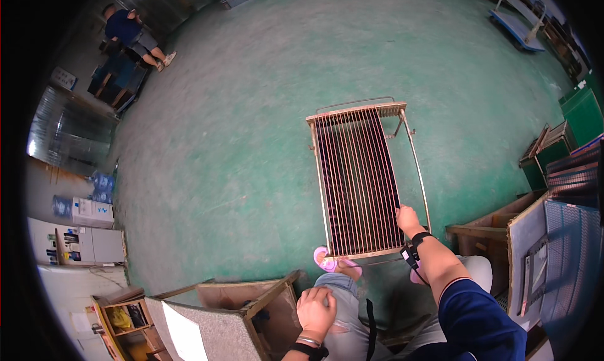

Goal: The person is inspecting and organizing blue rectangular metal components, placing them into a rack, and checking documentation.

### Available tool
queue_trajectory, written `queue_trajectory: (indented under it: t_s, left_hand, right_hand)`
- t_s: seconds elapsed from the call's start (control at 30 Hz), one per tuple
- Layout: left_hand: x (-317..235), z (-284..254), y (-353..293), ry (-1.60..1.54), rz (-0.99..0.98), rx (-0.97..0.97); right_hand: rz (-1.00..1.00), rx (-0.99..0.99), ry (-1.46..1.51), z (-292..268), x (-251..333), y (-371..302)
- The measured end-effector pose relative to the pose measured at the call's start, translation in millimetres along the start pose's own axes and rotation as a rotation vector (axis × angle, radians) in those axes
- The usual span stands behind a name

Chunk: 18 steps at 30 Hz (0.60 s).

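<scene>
A metal rack (416, 163) stands on the floor in front of me, longer away from me than it is wide. Several thin dark panels with coppery edges (355, 178) stand upright in it side by side, filling most of its width; a gap shows at its right side. My right hand (409, 219) is at the near end of the rightmost panel, its fingers closed on the edge. My left hand (316, 309) rests on my left thigh with its fingers curled in and nothing visible in it.
Wooden-framed stands are at my left (248, 301) and right (481, 232). Metal sheets (569, 248) lean at the far right. A blue platform trolley (517, 29) stands at the back right. Another person (126, 31) stands at the far left. My pink shoes (324, 258) are by the rack.
</scene>
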<state>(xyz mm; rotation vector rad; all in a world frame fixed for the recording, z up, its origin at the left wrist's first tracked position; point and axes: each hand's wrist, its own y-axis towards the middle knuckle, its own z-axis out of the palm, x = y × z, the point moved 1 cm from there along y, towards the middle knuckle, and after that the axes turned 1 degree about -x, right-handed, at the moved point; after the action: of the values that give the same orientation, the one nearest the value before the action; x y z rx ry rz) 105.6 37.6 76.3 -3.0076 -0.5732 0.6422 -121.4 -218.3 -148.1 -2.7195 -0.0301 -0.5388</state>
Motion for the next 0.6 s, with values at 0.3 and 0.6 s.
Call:
queue_trajectory:
  t_s: [0.3, 0.6]
  left_hand:
    - [-1.1, 1.1, 1.4, 0.015, -0.035, 0.000]
    - [3.0, -0.3, -3.3, -0.024, -0.034, 0.008]
  right_hand:
    - [-0.022, 0.014, -0.076, -24.0, 29.0, -11.1]
    - [-0.041, -0.035, -0.019, -11.2, 16.5, -11.8]
